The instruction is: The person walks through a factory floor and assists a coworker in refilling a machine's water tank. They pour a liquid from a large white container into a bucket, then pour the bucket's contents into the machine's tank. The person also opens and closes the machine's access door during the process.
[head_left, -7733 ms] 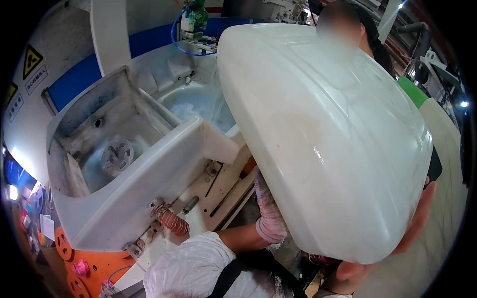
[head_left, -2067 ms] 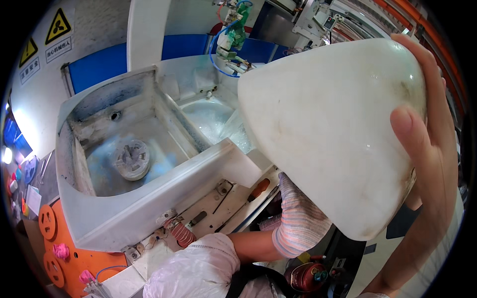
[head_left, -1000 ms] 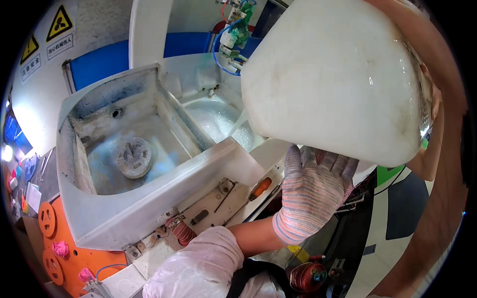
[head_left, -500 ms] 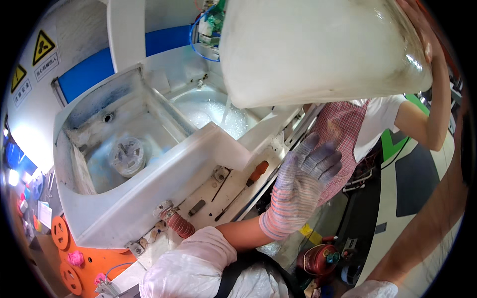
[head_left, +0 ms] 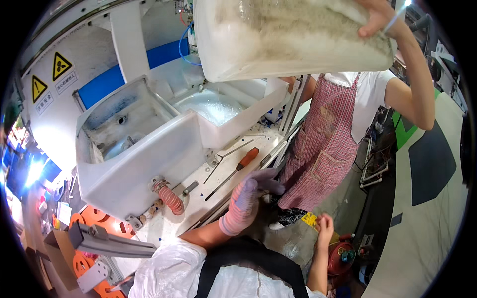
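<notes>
My left hand (head_left: 243, 202), in a striped knit glove, hovers beside the edge of the white bench. Its fingers stretch to the right, apart from the tools there, and nothing is in it. My bare right hand (head_left: 325, 228) is low on the right, above the floor; its fingers are curled and I see nothing in them. A co-worker in a red checked apron (head_left: 318, 154) holds up a big translucent white tub (head_left: 293, 39). Behind it stands a white plastic basin unit (head_left: 144, 149), with foamy water (head_left: 216, 107) in its far compartment.
On the bench lie an orange-handled screwdriver (head_left: 247, 160), hex keys (head_left: 226, 156) and a ribbed pink hose (head_left: 171, 198). A metal profile (head_left: 117, 243) juts in at lower left. A red canister (head_left: 340, 259) stands on the floor. A pale panel (head_left: 422, 218) fills the right side.
My view has shifted. My left hand has drawn back from the co-worker's apron. My right arm, raised at the far right before, is now lowered. The stream falling below the tub no longer shows.
</notes>
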Demonstrator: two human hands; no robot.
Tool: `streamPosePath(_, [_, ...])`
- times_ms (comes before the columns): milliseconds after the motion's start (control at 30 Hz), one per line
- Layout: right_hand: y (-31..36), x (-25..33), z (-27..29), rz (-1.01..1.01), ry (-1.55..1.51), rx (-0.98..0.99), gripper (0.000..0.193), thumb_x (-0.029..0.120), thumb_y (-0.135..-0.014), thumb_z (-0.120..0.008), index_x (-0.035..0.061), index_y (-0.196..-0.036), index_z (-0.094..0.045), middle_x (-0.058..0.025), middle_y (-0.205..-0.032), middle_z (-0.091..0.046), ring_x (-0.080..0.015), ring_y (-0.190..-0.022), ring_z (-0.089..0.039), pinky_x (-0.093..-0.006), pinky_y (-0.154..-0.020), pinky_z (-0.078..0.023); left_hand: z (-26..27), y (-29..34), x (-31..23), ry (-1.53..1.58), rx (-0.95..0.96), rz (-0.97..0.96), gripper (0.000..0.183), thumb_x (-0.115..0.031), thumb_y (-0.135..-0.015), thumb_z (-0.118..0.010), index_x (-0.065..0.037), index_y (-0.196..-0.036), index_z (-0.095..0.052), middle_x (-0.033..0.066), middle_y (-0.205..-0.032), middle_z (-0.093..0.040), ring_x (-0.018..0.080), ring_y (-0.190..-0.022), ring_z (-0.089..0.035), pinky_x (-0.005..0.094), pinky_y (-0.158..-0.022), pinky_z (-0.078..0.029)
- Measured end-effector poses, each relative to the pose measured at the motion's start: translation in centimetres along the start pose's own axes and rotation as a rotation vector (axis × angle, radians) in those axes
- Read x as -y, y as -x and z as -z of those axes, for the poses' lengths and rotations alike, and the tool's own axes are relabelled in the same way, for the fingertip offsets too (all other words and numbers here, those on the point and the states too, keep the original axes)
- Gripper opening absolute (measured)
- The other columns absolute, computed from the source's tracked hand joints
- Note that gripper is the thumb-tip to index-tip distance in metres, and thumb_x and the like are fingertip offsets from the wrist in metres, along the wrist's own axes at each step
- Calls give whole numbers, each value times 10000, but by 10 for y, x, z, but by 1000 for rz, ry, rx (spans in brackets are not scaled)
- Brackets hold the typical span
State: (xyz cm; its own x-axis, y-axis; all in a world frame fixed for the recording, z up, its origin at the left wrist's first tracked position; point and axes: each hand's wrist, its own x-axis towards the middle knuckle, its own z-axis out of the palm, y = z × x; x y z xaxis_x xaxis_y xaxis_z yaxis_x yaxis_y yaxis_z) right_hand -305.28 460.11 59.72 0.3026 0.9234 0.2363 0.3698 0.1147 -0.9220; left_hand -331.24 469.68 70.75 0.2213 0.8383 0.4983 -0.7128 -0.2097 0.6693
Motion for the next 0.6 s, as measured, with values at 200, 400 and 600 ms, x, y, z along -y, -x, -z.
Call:
streamPosePath(200, [47,-93,-4,-303,-134,184,373,284,-884,-558,12,-1140,-562,-110,-1008,-603,-206,-901,-571,-320,-771,-433,-1,49,11,-240,-102,144,545,-463,-981,-365,-2,-1237,-506,122,-967,-632,198,-937,-599,351,-912,-436])
streamPosePath(400, [78,-178,-18,-473,-187,274,282,198,-865,-599,32,-1094,-598,-61,-901,-635,-149,-774,-593,-270,-659,-447,-16,95,13,-399,-142,294,510,-429,-991,-363,0,-1238,-487,124,-990,-629,188,-936,-593,341,-910,-433])
streamPosePath(600, [129,-271,-47,-465,283,327,268,59,-753,-626,18,-1016,-653,-145,-870,-666,-214,-802,-634,-347,-660,-495,-16,147,-5,-485,-161,541,427,-343,-994,-416,14,-1196,-534,111,-902,-649,147,-856,-599,292,-819,-466])
